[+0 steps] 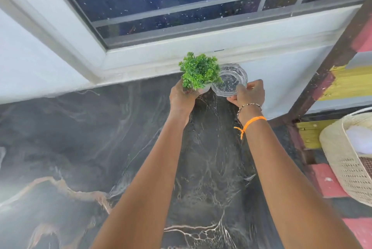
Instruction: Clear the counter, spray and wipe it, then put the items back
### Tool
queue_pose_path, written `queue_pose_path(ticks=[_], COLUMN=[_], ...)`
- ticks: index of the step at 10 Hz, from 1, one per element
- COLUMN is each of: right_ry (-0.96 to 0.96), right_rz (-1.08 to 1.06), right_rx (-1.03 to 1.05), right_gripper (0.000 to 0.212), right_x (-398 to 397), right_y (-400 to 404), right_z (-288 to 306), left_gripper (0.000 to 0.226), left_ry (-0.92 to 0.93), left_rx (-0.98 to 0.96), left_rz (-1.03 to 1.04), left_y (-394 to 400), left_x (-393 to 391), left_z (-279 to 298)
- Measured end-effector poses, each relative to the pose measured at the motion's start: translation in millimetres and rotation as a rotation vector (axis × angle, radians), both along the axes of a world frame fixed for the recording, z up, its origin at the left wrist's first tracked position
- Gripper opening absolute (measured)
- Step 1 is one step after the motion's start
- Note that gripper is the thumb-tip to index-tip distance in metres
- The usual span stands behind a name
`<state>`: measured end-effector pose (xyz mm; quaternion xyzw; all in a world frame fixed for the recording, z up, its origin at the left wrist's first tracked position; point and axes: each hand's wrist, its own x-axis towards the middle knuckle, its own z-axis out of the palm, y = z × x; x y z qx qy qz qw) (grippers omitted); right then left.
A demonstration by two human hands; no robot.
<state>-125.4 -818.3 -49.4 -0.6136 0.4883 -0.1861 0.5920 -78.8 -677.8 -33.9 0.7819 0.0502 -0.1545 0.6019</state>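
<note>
Nearest to me was the dark marble counter (80, 148), with pale and brown veins running across it, and both my bare forearms stretched over it toward the wall. On my right wrist I wore an orange thread (249, 123) and a beaded bracelet (248, 106). To my right, beside the counter, stood a woven basket (340, 160).

At the far edge of the counter, my left hand (181, 97) was wrapped around the small white pot of a green plant (199, 70), gripping it firmly. Just beside it, my right hand (250, 93) held a clear glass dish (229, 80) by its near rim, fingers closed on the edge. The plant's leaves overlapped the dish's left side. I could not tell whether either rested on the counter. Behind them was the white wall and the window (181, 3).
</note>
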Motion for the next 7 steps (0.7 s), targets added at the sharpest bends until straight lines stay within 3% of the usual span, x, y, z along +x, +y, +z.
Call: queue_pose_path(ticks=[3, 5, 7], right_ry=[0.038, -0.071, -0.142], right_rz=[-0.008, -0.021, -0.023], right_rx=[-0.006, 0.120, 0.200], right_gripper=[0.013, 0.019, 0.013], right_x=[21.8, 19.6, 0.7], right_y=[-9.2, -5.2, 9.0], right_z=[-8.6, -5.7, 1.0], left_gripper=[0.016, 0.022, 0.050], left_ry=[0.031, 0.016, 0.066], left_rx=[-0.020, -0.041, -0.102], left_rz=[0.072, 0.106, 0.164], left_y=[-15.5, -16.3, 6.6], left_x=[20.5, 19.3, -2.0], left_z=[-4.4, -7.4, -7.0])
